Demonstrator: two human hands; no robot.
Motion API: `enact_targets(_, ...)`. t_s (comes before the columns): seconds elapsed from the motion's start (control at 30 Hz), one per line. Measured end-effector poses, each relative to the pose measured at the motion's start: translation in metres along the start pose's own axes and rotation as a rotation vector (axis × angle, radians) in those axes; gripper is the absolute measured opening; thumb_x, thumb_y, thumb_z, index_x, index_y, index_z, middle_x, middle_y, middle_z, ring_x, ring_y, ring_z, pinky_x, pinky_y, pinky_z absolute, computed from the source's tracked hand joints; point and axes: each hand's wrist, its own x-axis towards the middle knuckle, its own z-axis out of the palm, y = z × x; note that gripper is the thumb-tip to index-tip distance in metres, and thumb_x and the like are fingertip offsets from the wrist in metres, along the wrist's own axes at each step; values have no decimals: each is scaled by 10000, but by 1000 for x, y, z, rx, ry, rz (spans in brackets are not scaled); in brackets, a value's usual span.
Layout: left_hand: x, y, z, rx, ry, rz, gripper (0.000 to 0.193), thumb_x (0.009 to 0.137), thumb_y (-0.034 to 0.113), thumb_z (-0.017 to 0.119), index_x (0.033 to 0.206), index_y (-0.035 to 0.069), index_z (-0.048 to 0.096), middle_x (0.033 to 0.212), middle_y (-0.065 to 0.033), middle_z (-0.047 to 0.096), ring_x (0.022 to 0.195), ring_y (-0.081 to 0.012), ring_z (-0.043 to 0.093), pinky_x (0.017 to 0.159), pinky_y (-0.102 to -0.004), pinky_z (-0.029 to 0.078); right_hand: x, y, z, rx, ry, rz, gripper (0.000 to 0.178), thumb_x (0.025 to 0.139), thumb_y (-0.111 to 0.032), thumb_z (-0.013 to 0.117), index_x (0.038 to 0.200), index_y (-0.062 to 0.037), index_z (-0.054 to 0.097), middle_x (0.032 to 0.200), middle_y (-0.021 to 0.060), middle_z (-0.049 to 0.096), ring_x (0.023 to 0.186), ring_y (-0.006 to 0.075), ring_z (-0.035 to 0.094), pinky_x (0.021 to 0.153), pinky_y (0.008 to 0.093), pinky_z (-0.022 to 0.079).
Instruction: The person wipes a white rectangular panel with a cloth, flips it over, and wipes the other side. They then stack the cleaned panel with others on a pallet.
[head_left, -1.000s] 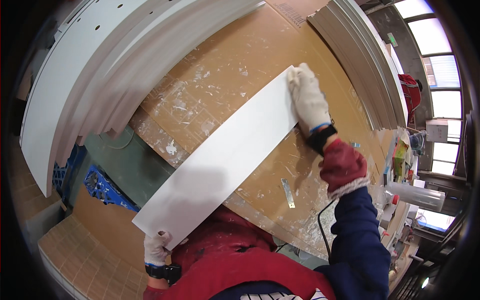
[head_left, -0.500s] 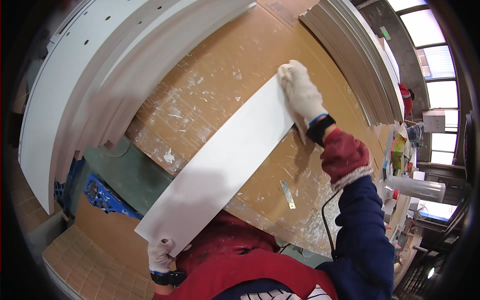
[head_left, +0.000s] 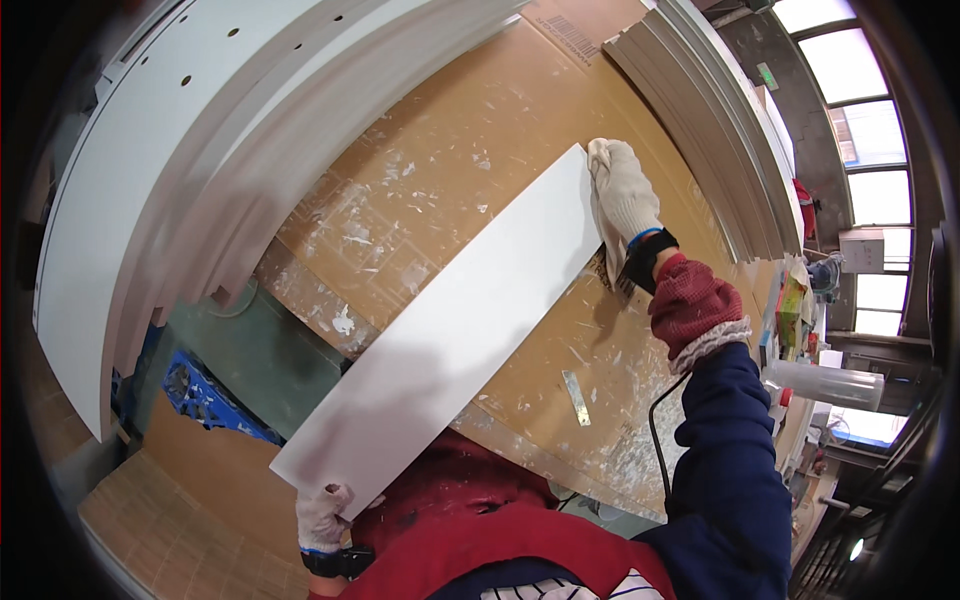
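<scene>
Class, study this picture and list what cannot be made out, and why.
Underside of the long, flat white rectangular board: head view; its upper face hides it.
Left hand in a cream knitted glove: head view; the board hides some fingers.
Right hand in a cream knitted glove: head view; its own back hides the palm.
Large white panel with round holes: head view; the upper edge cuts it off.

White rectangular panel [head_left: 450,320] above cardboard [head_left: 540,105]; gloved left hand [head_left: 322,518] grips its near end, gloved right hand [head_left: 625,190] touches its far end.
</scene>
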Motion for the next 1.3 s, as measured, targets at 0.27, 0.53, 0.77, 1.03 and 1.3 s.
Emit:
enact_targets(0.27, -2, -3, 3, -50, 18, -1, 354, 856, -12, 522, 1188, -109, 446, 1104, -276, 563, 940, -425, 641, 691, -556, 607, -53, -155, -108, 409, -311, -401, 210, 844, -55, 515, 1052, -31, 511, 962, 178, 523, 946, 330, 536, 900, 405, 431)
enact_targets(0.53, 21, 10, 27, -73, 0, -72, 365, 858, 4, 547, 1191, -109, 448, 1050, -241, 593, 949, -393, 647, 739, -492, 610, 6, -83, -67, 526, 288, -17, 162, 902, -52, 449, 1063, -34, 447, 998, 157, 508, 936, 309, 550, 833, 405, 455)
enact_targets(0.77, 26, -1, 36, -343, -178, 108, 674, 915, 409, 558, 1379, -17, 319, 1273, -191, 526, 1118, -377, 570, 896, -560, 509, -115, -305, -104, 141, 209, -620, 133, 854, -124, 470, 944, -54, 541, 770, 64, 498, 656, 171, 516, 558, 309, 439)
enact_targets(1.03, 36, -13, 15, -685, -307, 121, 793, 872, 740, 314, 1363, 128, 435, 1316, -104, 523, 1155, -288, 542, 962, -420, 462, -149, -348, -100, 379, 262, -729, 192, 856, -161, 524, 1018, -60, 529, 916, 62, 529, 779, 145, 474, 628, 277, 395)
enact_targets(1.3, 46, -34, 9, 406, -78, 636, 684, 900, 637, 382, 1325, 103, 422, 1239, -110, 541, 1083, -304, 576, 848, -437, 522, -42, -145, -53, 451, 199, 98, 280, 950, -136, 476, 1183, 17, 508, 1241, 201, 527, 1234, 302, 438, 1041, 360, 374)
